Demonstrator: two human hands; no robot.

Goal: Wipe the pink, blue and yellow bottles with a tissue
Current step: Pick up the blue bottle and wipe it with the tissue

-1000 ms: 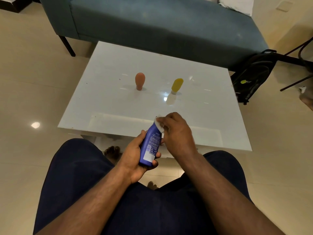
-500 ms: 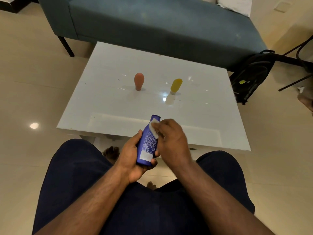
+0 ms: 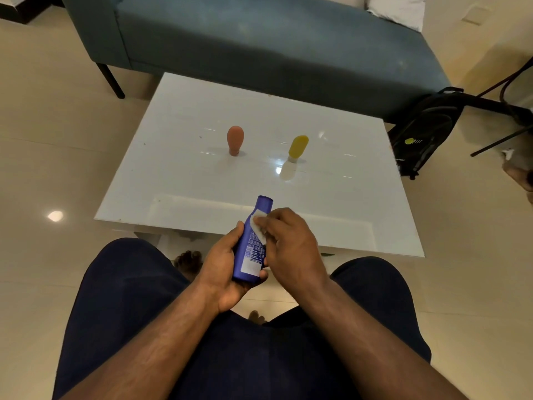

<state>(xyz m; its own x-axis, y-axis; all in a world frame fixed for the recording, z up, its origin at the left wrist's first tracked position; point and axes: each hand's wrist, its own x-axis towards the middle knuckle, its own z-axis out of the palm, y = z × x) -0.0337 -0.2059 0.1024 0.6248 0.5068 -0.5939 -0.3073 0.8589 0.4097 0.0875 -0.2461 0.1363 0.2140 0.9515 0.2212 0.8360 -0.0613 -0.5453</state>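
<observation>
My left hand (image 3: 222,267) grips the blue bottle (image 3: 251,246) from below and from the left, holding it tilted over the near edge of the white table (image 3: 178,180). My right hand (image 3: 291,243) presses a white tissue (image 3: 259,228) against the bottle's upper right side, below its cap. The pink bottle (image 3: 235,140) stands cap-down at the table's middle. To its right the yellow bottle (image 3: 298,147) stands cap-down too, with its pale reflection in front of it.
A teal sofa (image 3: 259,39) runs behind the table, with a white cushion (image 3: 398,7) at its right end. A black backpack (image 3: 424,134) leans at the table's right, near dark chair legs (image 3: 501,137). My dark-trousered knees (image 3: 127,284) and bare feet fill the near side.
My right hand has slid the tissue down from the bottle's cap onto its upper side. The cap now shows. My left hand still holds the bottle in much the same place.
</observation>
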